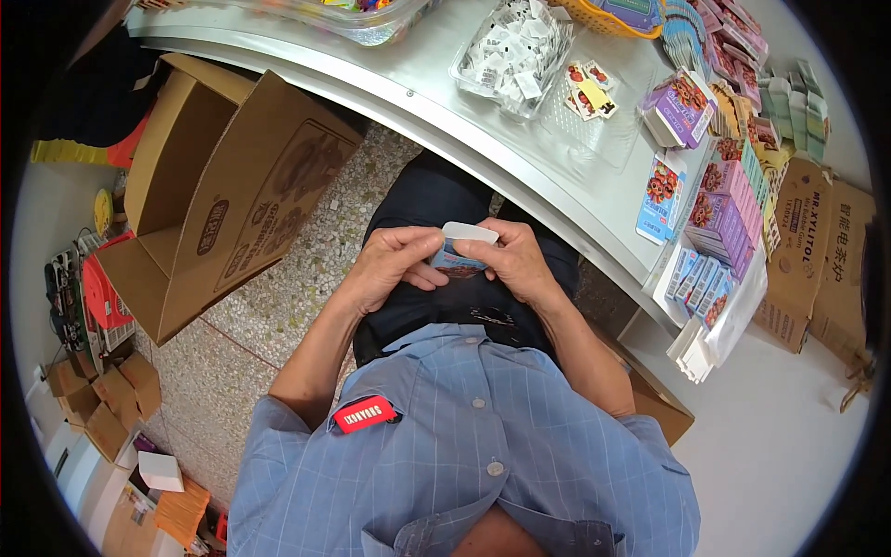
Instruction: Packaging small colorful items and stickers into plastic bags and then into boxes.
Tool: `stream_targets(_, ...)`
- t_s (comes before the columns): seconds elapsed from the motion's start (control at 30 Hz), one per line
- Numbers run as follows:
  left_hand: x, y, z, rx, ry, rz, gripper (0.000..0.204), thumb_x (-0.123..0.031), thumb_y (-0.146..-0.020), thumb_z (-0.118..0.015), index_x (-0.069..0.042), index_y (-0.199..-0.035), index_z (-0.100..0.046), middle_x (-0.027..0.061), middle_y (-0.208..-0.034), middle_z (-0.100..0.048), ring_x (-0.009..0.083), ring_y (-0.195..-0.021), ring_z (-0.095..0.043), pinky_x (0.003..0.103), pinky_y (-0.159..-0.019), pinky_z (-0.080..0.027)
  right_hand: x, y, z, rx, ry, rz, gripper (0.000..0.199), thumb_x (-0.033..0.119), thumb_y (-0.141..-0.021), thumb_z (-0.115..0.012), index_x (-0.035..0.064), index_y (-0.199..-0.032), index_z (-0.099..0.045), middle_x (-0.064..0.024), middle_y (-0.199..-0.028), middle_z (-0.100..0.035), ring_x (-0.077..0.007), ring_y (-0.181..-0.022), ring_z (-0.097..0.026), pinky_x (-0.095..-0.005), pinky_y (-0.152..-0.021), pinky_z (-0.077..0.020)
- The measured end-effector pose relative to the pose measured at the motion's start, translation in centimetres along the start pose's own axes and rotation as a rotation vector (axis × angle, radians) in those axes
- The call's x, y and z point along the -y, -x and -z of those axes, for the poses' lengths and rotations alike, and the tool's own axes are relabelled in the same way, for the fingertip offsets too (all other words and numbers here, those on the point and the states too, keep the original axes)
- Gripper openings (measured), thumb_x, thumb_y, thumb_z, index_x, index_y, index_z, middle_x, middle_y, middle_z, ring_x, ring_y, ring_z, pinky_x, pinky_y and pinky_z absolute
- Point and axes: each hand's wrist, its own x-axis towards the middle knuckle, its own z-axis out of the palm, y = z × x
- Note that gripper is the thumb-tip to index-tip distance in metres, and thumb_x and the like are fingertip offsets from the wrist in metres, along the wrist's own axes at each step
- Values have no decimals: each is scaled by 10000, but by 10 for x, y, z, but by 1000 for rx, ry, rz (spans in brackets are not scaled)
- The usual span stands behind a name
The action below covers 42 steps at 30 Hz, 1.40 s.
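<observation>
Above my lap, both hands hold a small printed cardboard box [458, 262], blue with a dark picture and a white flap standing up at its top. My left hand [397, 265] pinches its left side between thumb and curled fingers. On the other side my right hand [518, 262] grips it, the thumb lying across the front near the flap. The fingertips behind the box are hidden. Whether anything is inside it cannot be made out.
The grey-white table [408, 121] curves across ahead. It carries a clear tray of small white packets [515, 56], a clear tray with character cards [590, 90], a purple box [682, 107], a flat blue carton [661, 200] and stacked cartons [724, 223]. A large cardboard box [223, 213] stands left.
</observation>
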Motion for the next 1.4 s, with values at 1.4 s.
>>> stream_targets(1.4, -23, -16, -6, -73, -407, -274, 162, -70, -892, -749, 11, -1033, -747, 57, -810, -730, 48, -631, -639, 178, -568, -516, -32, -10, 20, 15, -125, 365, 158, 45, -960, -656, -52, -1072, -712, -85, -979, -637, -114, -787, -615, -221, -639, -509)
